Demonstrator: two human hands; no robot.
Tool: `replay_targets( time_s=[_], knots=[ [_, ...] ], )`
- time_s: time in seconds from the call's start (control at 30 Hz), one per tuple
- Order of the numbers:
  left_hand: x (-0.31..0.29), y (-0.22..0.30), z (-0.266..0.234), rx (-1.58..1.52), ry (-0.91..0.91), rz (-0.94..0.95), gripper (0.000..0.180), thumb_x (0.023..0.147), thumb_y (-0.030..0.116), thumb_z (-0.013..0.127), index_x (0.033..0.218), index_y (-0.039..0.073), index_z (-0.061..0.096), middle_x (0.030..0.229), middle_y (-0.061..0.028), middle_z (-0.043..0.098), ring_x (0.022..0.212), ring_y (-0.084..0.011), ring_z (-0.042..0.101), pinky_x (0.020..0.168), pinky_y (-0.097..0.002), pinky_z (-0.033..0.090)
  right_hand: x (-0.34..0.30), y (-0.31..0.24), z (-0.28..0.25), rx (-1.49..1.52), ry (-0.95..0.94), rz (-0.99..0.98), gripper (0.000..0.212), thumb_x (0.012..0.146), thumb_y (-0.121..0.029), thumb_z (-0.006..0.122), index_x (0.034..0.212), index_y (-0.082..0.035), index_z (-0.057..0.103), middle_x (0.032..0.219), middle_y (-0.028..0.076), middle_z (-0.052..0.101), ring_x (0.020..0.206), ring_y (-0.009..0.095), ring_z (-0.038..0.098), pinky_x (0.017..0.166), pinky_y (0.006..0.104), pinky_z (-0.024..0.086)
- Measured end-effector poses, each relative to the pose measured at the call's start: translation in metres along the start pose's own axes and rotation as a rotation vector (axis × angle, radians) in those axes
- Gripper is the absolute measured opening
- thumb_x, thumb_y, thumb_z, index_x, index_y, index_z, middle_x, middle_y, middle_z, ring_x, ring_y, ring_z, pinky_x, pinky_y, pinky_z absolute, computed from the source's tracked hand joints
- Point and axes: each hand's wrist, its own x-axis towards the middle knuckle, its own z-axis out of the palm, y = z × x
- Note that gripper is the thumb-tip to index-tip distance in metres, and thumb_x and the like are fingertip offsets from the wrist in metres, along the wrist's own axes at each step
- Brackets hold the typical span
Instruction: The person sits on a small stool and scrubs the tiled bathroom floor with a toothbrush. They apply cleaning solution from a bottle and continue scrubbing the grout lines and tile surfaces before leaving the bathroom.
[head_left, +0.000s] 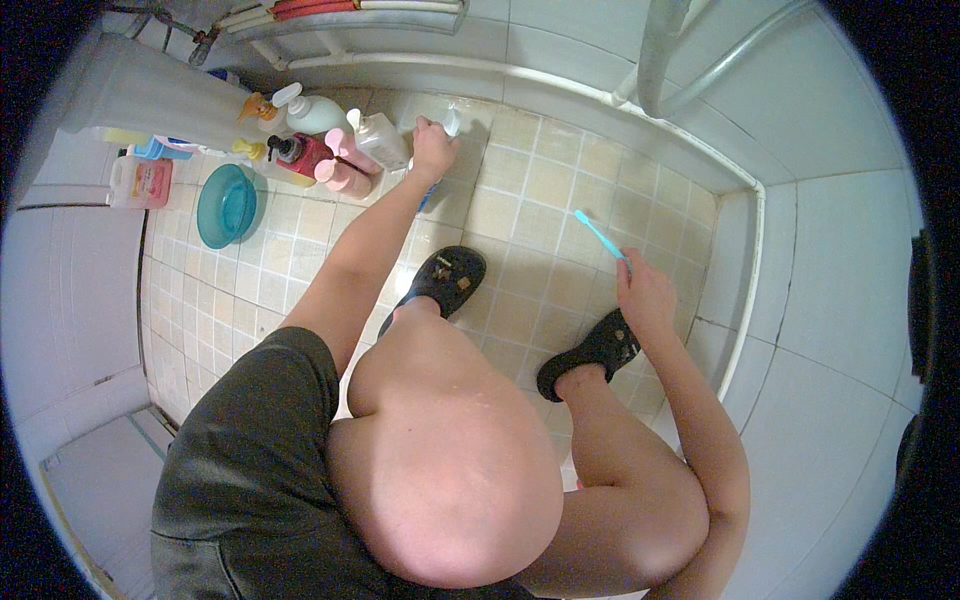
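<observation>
My right hand (pixel 647 292) is closed on the handle end of a light-blue toothbrush (pixel 600 236), whose head points up and left above the tiled floor. Ahead and to the left, my left hand (pixel 435 152) is closed around a white-and-blue bottle-like thing. Its pale top (pixel 453 122) sticks out past the fingers, and a blue part (pixel 429 197) shows below the wrist. The rest of it is covered by the hand, so its exact kind is hard to tell. Right beside that hand stands a clear-white pump bottle (pixel 380 142).
Several pump bottles crowd the back left, among them a red bottle (pixel 303 155) and a pink bottle (pixel 342 179). Left of them sits a teal basin (pixel 227 206), then a pink jug (pixel 140 182). A white pipe (pixel 520 72) follows the wall. My black clogs (pixel 450 280) rest on the floor.
</observation>
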Motion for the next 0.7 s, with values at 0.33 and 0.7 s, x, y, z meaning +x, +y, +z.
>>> replay_targets(
  time_s=[0.33,0.7],
  knots=[
    [-0.003,-0.01,-0.007,0.023,0.046,-0.065,0.038,0.071,0.024,0.073,0.085,-0.01,0.065,0.101,-0.0291,0.055,0.101,-0.0408,0.053,0.092,-0.0432,0.044,0.001,-0.004,-0.003,0.017,-0.023,0.025,0.023,0.095,-0.029,0.047,0.111,-0.016,0.056,0.081,0.016,0.067,0.073,0.037,0.066,0.061,0.0506,0.052],
    [-0.014,-0.005,-0.006,0.054,0.001,-0.025,0.037,0.069,0.019,0.075,0.092,-0.008,0.064,0.108,-0.0264,0.051,0.1,-0.0397,0.053,0.091,-0.0433,0.044,-0.002,0.002,-0.001,0.017,0.018,-0.004,0.022,0.095,-0.03,0.047,0.11,-0.015,0.055,0.079,0.016,0.066,0.07,0.037,0.065,0.059,0.05,0.051]
  ],
)
